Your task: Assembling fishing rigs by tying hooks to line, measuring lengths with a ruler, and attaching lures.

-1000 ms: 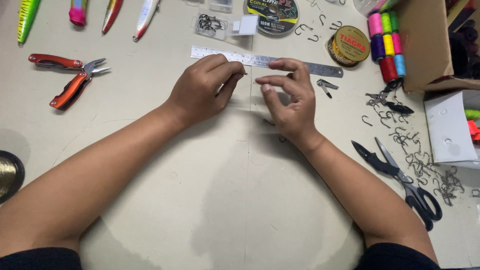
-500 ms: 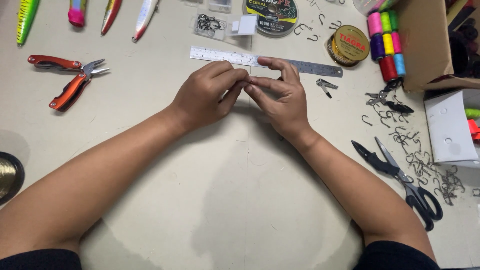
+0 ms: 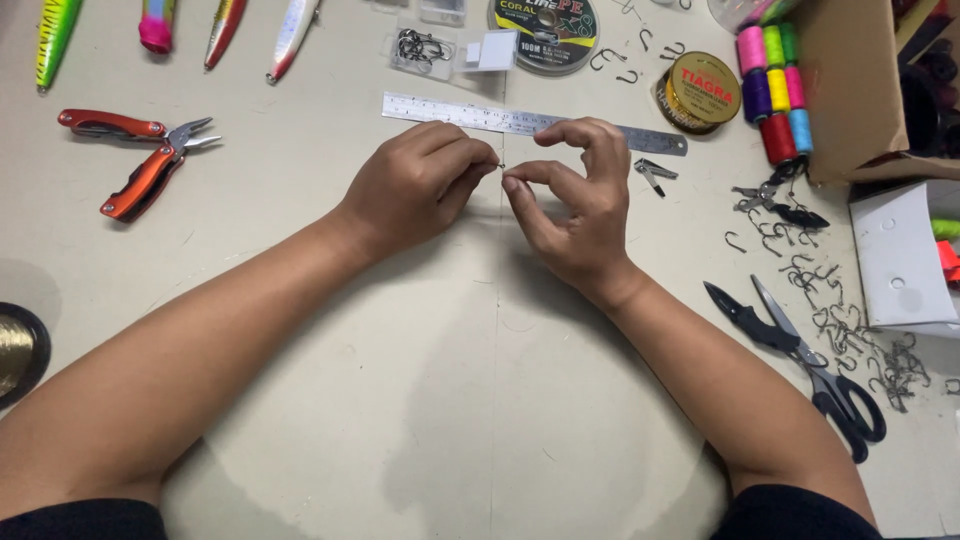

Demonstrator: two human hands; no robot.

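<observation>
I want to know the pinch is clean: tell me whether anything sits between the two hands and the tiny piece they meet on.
Nothing visible does. The left hand and right hand pinch the tiny dark piece directly, fingertips almost meeting. The steel ruler lies just behind them, out of the way.

A tiny dark item [image 3: 501,166] pinched between the left hand [image 3: 420,185] and right hand [image 3: 575,200] is too small to identify, and the fingertips cover most of it. The metal ruler [image 3: 640,140] runs behind both hands, its middle hidden. The top edge crops four fishing lures [image 3: 55,35] and a line spool [image 3: 545,25]. The right edge cuts a cardboard box [image 3: 850,90] and a white box [image 3: 905,260]; the left edge cuts a round reel [image 3: 18,352].
</observation>
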